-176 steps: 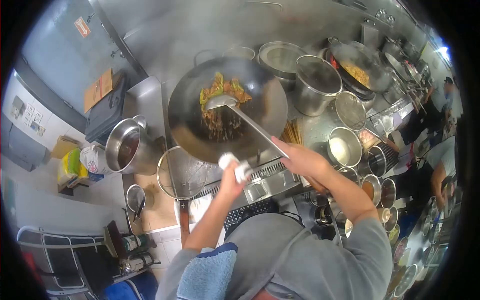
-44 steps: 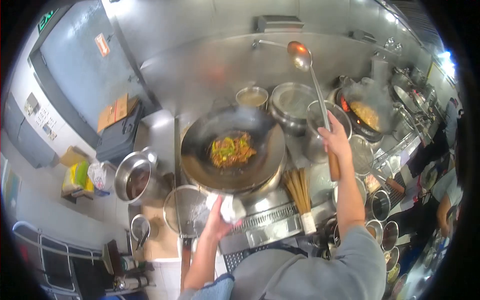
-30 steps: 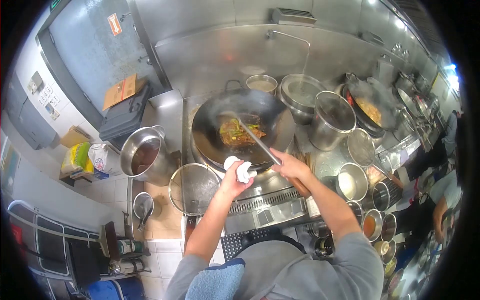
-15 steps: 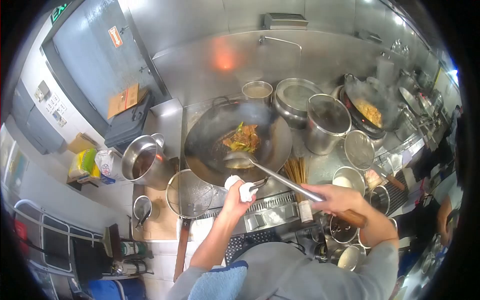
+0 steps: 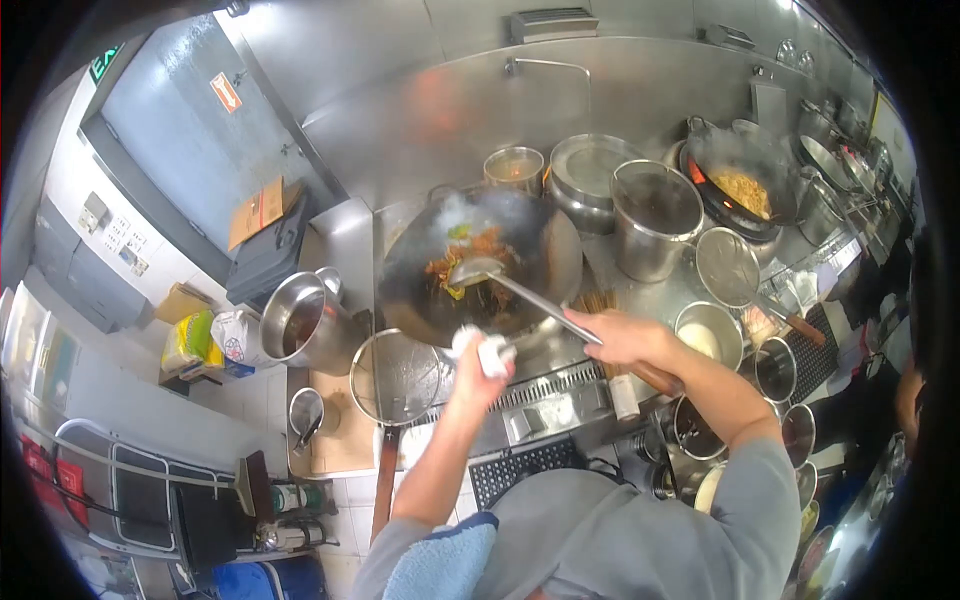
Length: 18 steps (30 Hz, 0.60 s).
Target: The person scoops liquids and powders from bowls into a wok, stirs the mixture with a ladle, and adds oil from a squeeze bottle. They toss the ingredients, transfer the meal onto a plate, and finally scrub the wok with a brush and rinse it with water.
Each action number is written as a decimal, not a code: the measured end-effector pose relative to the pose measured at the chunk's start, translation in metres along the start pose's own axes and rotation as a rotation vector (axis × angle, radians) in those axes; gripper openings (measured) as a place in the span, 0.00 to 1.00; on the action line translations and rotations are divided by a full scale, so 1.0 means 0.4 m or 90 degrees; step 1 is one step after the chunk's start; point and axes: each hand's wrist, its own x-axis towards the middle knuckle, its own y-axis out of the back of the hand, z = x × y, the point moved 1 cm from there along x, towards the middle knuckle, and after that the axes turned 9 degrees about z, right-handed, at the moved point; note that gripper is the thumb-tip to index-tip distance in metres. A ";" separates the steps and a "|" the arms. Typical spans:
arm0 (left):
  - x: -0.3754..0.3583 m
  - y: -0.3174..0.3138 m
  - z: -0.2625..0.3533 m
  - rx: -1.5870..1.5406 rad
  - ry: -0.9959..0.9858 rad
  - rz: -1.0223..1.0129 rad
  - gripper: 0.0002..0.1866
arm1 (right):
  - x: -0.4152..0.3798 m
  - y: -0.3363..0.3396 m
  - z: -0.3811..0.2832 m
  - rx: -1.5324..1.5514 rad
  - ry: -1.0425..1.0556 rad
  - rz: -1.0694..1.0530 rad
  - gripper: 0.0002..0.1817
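A large dark wok [image 5: 557,262] sits on the range with browned, chopped food [image 5: 487,244] and bits of green in it; smoke or steam rises from it. My left hand [image 5: 477,380] is closed on a folded white cloth [image 5: 487,350] at the wok's near rim; the wok handle beneath is mostly hidden. My right hand [image 5: 628,338] grips a long ladle [image 5: 533,297] by its shaft near the wooden end. The ladle's bowl is down in the wok, against the food.
A wire strainer [image 5: 398,333] rests left of the wok beside a tall steel pot [image 5: 283,352]. Bamboo sticks [image 5: 597,302] stand to the right. Beyond them are a lidded pot [image 5: 585,208], a deep pot [image 5: 650,258], another strainer [image 5: 715,270] and a second wok [image 5: 785,175] holding yellowish food.
The ladle's bowl has moved farther up into the wok, and my right hand has shifted forward and left. The food is spread differently, with more smoke. The camera view has shifted slightly.
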 end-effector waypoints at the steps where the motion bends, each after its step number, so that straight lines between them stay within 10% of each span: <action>1: 0.081 0.021 0.023 0.083 -0.097 -0.104 0.08 | 0.023 -0.012 -0.013 -0.019 -0.026 -0.007 0.39; 4: 0.158 0.088 -0.026 0.201 -0.234 -0.144 0.07 | 0.088 -0.109 0.003 0.003 -0.081 0.079 0.38; 6: 0.037 0.102 -0.095 0.029 -0.014 -0.035 0.07 | 0.050 -0.092 -0.055 0.018 -0.070 0.150 0.39; 7: -0.026 0.119 -0.107 0.368 -0.323 -0.098 0.07 | 0.021 -0.098 -0.055 0.009 -0.031 0.186 0.39; 10: 0.000 0.124 -0.065 -0.032 0.053 -0.087 0.08 | -0.085 -0.065 -0.048 0.035 0.004 0.198 0.40; 18: 0.006 0.009 0.096 0.033 0.101 -0.055 0.07 | -0.203 0.100 -0.199 0.129 -0.243 -0.093 0.38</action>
